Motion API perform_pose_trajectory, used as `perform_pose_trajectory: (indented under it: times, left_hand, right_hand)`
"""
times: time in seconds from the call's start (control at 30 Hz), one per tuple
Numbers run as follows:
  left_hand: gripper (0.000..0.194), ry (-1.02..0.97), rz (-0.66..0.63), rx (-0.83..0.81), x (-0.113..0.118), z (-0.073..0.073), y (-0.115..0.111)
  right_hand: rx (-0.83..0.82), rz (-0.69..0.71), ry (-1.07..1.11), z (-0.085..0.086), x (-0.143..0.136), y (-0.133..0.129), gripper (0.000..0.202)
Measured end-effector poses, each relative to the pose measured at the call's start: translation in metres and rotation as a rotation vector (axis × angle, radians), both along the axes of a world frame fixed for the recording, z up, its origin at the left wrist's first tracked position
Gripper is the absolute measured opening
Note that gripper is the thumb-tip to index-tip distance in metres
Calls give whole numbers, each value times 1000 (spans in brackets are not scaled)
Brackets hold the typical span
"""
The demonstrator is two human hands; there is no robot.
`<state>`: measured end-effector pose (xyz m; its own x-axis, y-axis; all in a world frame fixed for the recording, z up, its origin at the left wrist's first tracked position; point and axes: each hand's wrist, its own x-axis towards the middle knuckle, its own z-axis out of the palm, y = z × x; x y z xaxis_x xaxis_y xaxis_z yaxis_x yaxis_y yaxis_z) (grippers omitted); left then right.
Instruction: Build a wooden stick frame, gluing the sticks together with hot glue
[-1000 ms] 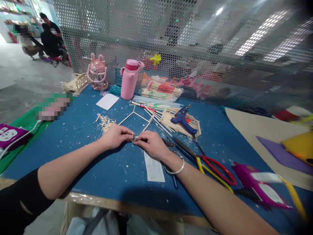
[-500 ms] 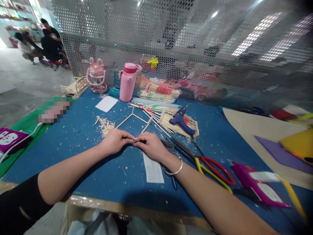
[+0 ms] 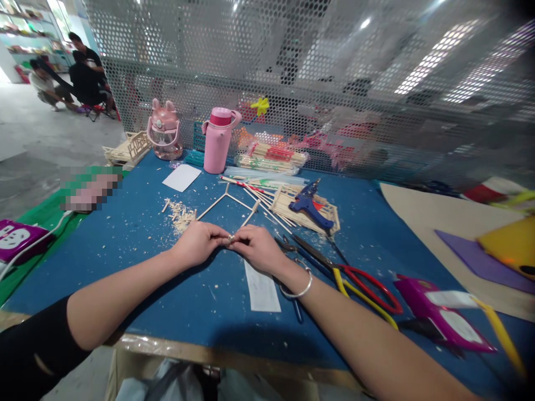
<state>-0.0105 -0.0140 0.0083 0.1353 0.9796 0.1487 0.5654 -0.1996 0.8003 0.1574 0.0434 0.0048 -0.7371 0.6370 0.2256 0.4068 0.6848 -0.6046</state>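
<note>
Close together over the blue table, my left hand (image 3: 196,243) and my right hand (image 3: 259,249) both pinch the near corner of a frame of thin wooden sticks (image 3: 212,206). Only a pale bit of the joint shows between the fingertips; the rest is covered by them. Beyond my hands the frame's far corner lies flat on the table, with a short stick (image 3: 253,211) at its right side. Beside my left hand is a pile of wood chips (image 3: 180,216). A white paper strip (image 3: 263,287) lies partly under my right hand.
A blue glue gun (image 3: 311,207) rests on a stick structure (image 3: 284,206). Right of my right wrist are scissors with red handles (image 3: 395,305) and a yellow-handled tool (image 3: 368,303). A pink bottle (image 3: 217,142) stands before the perforated metal screen (image 3: 251,50). Several people sit far left.
Both hands keep their pinch on the frame's near corner with hardly any movement. The view has shifted very slightly.
</note>
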Motion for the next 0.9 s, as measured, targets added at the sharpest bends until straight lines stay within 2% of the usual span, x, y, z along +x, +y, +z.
perform_pose_trajectory:
  times: [0.4, 0.6, 0.7, 0.8, 0.9]
  left_hand:
    - [18, 42, -17, 39, -1, 0, -2]
    - [25, 89, 26, 7, 4, 8, -9]
    - [34, 109, 53, -1, 5, 13, -11]
    - [42, 104, 90, -61, 5, 15, -8]
    - [38, 15, 110, -186, 3, 15, -2]
  right_hand:
    - [26, -14, -24, 3, -1, -2, 6]
    - [44, -25, 1, 1, -1, -1, 7]
    - [42, -8, 8, 2, -1, -1, 9]
    - [36, 0, 4, 2, -1, -1, 9]
    - [35, -2, -9, 2, -1, 0, 9]
